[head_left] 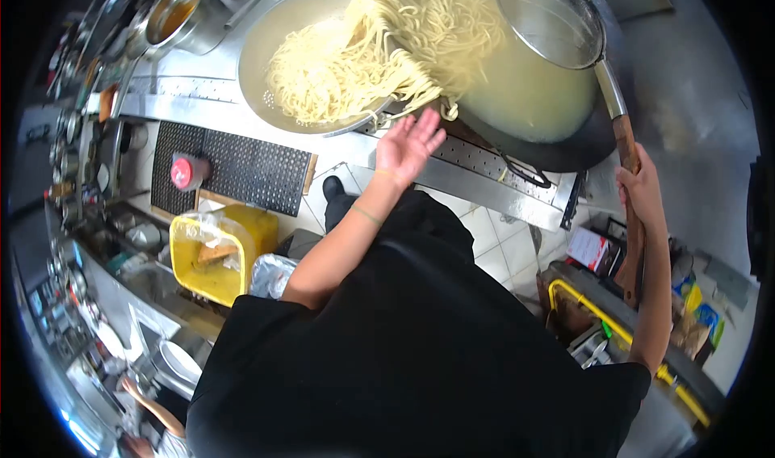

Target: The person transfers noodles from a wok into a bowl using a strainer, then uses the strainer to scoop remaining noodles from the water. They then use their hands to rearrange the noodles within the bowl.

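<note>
Noodles (428, 34): 11 to 12 o'clock of view centre; part heaped in the colander (253, 66), long strands draped past its rim toward the wok. Upper end cut off by the frame edge.
Colander: 11 o'clock, perforated metal, on the steel counter (206, 107).
Wok (557, 157): 2 o'clock, cloudy pale liquid inside, hazy above.
Left hand (412, 147): 12 to 1 o'clock, palm up, fingers spread, nothing in grasp. Tips just below hanging noodle ends; contact can't tell.
Right hand (640, 187): 3 o'clock, fingers curled round the wooden handle (634, 252).
Strainer (553, 18): 1 o'clock, on that handle, round mesh head over the wok.
Pot (202, 26): 10 to 11 o'clock, orange liquid inside.
Black mat (254, 175): 10 o'clock, floor level; red-lidded container (186, 173) at its far left.
Yellow bin (179, 272): 8 to 9 o'clock.
Co-worker's arm (153, 405): 7 to 8 o'clock, well apart.
</note>
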`<state>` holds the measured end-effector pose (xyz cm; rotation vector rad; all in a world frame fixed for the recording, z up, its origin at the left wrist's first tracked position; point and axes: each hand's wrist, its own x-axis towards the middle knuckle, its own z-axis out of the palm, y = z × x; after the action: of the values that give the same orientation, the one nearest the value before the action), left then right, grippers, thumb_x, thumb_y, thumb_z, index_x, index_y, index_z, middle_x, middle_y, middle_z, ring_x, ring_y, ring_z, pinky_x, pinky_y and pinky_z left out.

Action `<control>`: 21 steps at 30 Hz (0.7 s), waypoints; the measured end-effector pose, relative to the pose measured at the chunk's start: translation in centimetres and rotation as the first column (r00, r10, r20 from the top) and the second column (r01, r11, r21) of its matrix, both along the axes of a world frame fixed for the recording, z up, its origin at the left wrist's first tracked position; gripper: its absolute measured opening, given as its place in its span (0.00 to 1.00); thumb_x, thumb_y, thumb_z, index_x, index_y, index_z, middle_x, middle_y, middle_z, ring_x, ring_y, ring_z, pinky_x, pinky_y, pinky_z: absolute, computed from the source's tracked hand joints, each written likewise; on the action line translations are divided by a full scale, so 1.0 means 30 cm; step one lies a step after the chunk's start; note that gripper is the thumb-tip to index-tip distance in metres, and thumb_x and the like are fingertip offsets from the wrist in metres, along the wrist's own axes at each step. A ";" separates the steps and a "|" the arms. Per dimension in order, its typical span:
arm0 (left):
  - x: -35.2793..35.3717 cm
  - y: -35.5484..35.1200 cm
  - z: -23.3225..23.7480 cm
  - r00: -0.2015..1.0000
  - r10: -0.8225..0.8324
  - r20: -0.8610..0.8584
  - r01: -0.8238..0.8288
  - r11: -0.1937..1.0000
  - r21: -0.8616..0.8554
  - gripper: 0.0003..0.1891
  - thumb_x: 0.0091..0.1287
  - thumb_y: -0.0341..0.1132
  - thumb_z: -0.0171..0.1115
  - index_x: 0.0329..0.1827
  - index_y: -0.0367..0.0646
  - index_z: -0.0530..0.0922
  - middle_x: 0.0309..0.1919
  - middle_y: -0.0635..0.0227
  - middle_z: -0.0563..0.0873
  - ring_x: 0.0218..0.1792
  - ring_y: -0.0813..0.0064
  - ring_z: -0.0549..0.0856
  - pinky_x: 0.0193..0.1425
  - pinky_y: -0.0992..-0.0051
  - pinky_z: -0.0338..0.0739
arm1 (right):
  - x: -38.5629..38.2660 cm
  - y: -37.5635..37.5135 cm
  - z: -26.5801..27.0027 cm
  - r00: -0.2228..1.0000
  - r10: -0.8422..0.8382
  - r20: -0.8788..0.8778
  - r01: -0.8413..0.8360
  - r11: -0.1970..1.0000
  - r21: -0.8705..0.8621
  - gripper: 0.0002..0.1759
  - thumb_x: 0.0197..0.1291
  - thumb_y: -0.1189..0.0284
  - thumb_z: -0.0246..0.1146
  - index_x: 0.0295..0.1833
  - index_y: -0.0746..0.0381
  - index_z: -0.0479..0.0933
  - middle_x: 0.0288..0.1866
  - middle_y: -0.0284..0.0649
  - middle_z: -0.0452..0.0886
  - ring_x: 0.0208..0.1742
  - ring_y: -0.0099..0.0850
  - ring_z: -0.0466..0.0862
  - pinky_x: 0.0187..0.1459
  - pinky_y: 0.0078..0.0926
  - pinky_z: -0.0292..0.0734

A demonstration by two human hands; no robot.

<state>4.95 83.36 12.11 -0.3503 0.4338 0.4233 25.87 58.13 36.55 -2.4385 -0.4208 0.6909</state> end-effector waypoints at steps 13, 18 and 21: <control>-0.755 -0.025 -0.195 0.436 0.022 -0.899 0.557 0.778 0.290 0.11 0.59 0.28 0.50 0.45 0.43 0.71 0.32 0.66 0.80 0.29 0.76 0.80 0.31 0.79 0.73 | -0.030 -0.173 0.149 0.933 -0.074 -0.353 0.106 0.992 0.072 0.23 0.52 0.76 0.55 0.56 0.65 0.61 0.18 0.35 0.70 0.11 0.22 0.68 0.11 0.18 0.63; -0.847 -0.036 -0.413 0.309 -0.065 -0.949 0.664 0.729 0.167 0.12 0.55 0.23 0.52 0.43 0.41 0.72 0.27 0.68 0.79 0.24 0.80 0.78 0.25 0.81 0.70 | -0.210 -0.174 0.217 0.915 -0.136 -0.379 0.123 0.991 -0.057 0.24 0.50 0.77 0.55 0.56 0.65 0.62 0.20 0.35 0.70 0.12 0.21 0.68 0.11 0.17 0.63; -0.838 -0.009 -0.504 0.308 -0.034 -0.951 0.812 0.530 0.244 0.12 0.53 0.22 0.55 0.41 0.38 0.73 0.26 0.68 0.79 0.24 0.82 0.77 0.24 0.82 0.69 | -0.341 -0.141 0.201 0.977 -0.113 -0.179 0.094 0.989 -0.110 0.35 0.48 0.82 0.54 0.66 0.60 0.56 0.20 0.33 0.68 0.14 0.18 0.67 0.15 0.15 0.62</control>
<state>-20.19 83.10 -3.00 0.9085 1.3424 0.0836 15.63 53.90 42.59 -2.4427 -0.1878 0.9033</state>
